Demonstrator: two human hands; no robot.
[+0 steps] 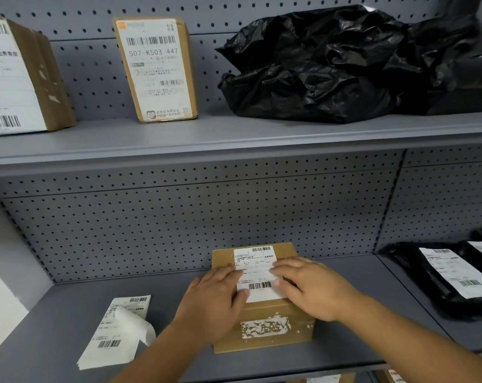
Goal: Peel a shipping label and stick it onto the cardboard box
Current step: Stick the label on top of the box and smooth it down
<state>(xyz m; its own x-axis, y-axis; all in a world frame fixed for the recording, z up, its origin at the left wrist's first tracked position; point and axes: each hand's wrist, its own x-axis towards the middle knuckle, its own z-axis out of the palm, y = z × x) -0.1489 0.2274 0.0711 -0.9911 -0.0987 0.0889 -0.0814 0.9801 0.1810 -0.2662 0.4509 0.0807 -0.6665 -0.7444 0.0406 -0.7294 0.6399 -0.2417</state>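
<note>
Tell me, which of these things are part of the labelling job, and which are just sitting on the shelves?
In the job:
box
label, lying on the box top
left hand and right hand, flat on the label
label stack, backing curled up

Lying about:
two upper-shelf boxes
black bag
black mailers

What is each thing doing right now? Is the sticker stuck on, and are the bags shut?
Shipping label: flat on the box top.
Cardboard box: closed, lying on the shelf, torn old sticker on its front.
Left hand: open, pressing the label.
Right hand: open, pressing the label.
Label stack: beside the box, a loose sheet curling up.
Black bags: closed, labelled, lying flat.
</note>
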